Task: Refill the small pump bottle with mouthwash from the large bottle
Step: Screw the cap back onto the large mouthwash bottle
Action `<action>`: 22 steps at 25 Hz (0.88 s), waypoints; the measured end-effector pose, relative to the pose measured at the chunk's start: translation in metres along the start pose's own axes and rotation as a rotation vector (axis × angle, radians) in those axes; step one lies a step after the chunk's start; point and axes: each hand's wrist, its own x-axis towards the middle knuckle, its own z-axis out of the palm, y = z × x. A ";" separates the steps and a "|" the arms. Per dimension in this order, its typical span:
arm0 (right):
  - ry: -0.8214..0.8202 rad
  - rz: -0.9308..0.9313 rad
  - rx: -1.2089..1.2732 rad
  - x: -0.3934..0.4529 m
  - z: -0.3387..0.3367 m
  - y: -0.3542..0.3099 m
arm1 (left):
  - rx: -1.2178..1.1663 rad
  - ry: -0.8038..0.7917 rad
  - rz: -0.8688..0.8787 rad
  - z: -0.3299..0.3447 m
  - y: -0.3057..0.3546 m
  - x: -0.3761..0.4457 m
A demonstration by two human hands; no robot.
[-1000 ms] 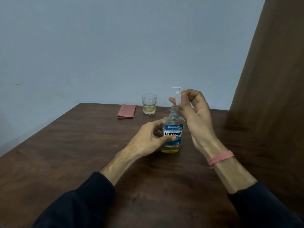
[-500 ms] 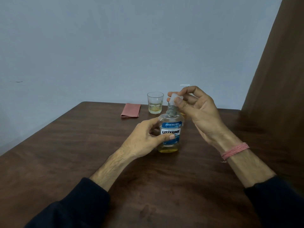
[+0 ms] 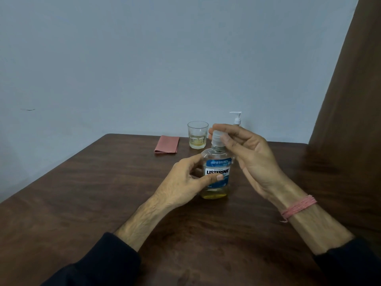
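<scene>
From my view the dark brown wooden table (image 3: 82,203) is free at 9 o'clock. Toward 12 o'clock, the folded pink cloth (image 3: 167,144), the clear drinking glass (image 3: 197,134) and the white pump head (image 3: 236,118) block passage.

The right hand (image 3: 245,153) hides the body of the small pump bottle (image 3: 236,117); only its white pump shows. The left hand (image 3: 185,182) covers part of the large bottle (image 3: 217,174) label, whose small print is unreadable.
</scene>
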 end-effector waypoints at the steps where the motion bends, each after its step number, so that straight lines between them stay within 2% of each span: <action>1: -0.006 0.007 0.020 0.000 -0.001 0.000 | -0.001 -0.002 -0.002 0.000 0.000 0.000; 8: 0.129 -0.061 0.043 -0.004 0.003 0.008 | 0.003 0.039 0.017 0.004 0.001 -0.006; 15: 0.128 0.197 0.288 -0.013 0.005 0.013 | -0.032 0.038 0.015 0.006 0.001 -0.005; 22: 0.169 0.220 0.349 -0.015 0.004 0.016 | -0.055 0.044 0.016 0.007 0.000 -0.006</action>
